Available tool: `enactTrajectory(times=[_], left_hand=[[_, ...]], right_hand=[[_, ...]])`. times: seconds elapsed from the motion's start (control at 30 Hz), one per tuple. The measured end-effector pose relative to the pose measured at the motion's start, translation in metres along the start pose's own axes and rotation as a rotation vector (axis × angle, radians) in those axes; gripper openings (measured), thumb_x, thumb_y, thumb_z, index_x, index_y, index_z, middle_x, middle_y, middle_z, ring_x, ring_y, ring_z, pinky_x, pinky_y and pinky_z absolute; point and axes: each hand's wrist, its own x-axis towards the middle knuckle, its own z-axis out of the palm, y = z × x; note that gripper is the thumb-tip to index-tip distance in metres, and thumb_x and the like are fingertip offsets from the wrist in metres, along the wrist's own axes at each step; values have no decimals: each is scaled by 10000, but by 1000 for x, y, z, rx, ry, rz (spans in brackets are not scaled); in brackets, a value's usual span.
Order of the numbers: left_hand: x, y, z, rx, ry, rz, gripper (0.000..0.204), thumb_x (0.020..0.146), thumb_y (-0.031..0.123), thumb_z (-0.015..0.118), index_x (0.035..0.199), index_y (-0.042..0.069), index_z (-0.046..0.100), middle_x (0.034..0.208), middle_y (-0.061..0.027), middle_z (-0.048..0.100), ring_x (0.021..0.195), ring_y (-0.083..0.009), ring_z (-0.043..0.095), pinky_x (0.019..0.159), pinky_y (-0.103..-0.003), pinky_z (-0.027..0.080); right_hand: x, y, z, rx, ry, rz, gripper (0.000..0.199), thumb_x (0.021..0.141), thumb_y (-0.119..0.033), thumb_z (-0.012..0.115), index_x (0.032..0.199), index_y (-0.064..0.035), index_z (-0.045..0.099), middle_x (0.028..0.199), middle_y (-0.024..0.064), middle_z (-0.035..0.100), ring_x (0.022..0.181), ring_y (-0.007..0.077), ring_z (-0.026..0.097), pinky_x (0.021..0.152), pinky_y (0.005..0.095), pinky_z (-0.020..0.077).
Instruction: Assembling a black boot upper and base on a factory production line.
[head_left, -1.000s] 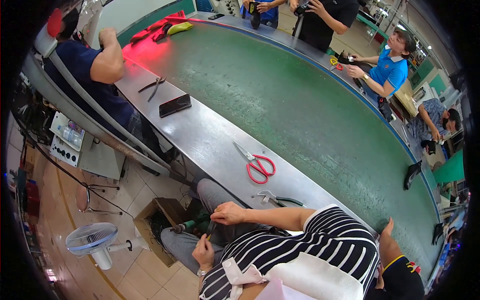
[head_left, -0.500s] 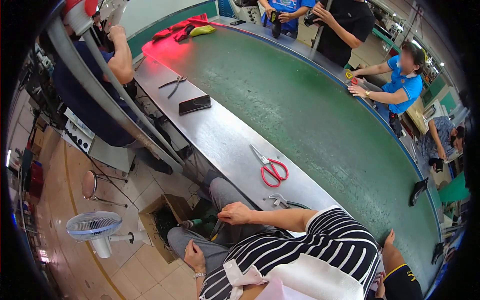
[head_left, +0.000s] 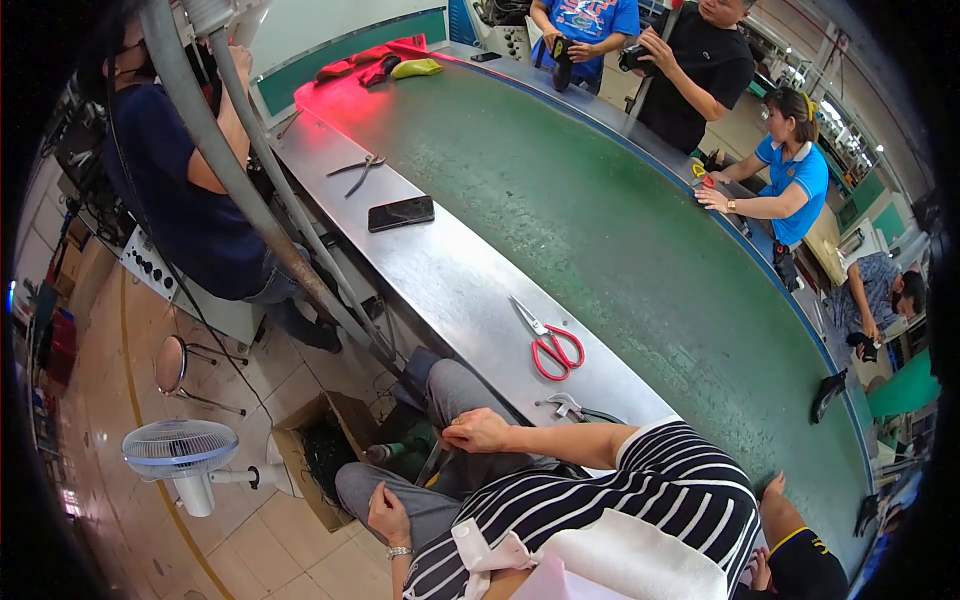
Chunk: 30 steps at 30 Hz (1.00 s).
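Note:
My right hand rests over my right thigh with its fingers curled together. A thin metal strip shows just below it; whether the fingers hold it or anything else is hidden. My left hand, with a bracelet or watch at the wrist, lies loosely on my left thigh, and nothing shows in it. On the metal table edge beside me lie red-handled scissors. Close to my right forearm are pincers with dark handles. Farther along are a black phone and another pair of pliers.
A green conveyor belt runs past the metal edge, with red and yellow-green pieces at its far end. An open cardboard box, a fan and a stool stand on the floor. A steel post rises left; co-workers surround the belt.
The whole view has shifted slightly. The person at the left has shifted position, and the seated person in blue across the belt has turned their head. My hands stay in place.

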Motion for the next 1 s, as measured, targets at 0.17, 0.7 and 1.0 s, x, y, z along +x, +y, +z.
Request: enactTrajectory(times=[0.17,0.7,1.0], left_hand=[[1,1,2,-10,22,10,170,879,84,570,990,32,688,921,-148,701,797,-307,671,694,-377,527],[1,18,-10,0,74,94,156,868,48,585,984,34,689,838,-138,691,707,-296,654,620,-356,511],[3,20,-6,-2,82,115,156,867,50,587,986,39,688,845,-141,692,729,-305,661,622,-366,512]], right_hand=[[1,1,1,-7,-5,-20,106,825,-236,602,837,-131,614,726,50,611,742,259,639,638,394,515],[5,-2,0,-57,-3,0,125,819,-246,607,795,-126,584,689,58,591,713,257,634,608,392,510],[6,-2,-1,-51,4,-12,141,815,-258,615,790,-122,586,696,59,595,720,257,637,610,393,509]])
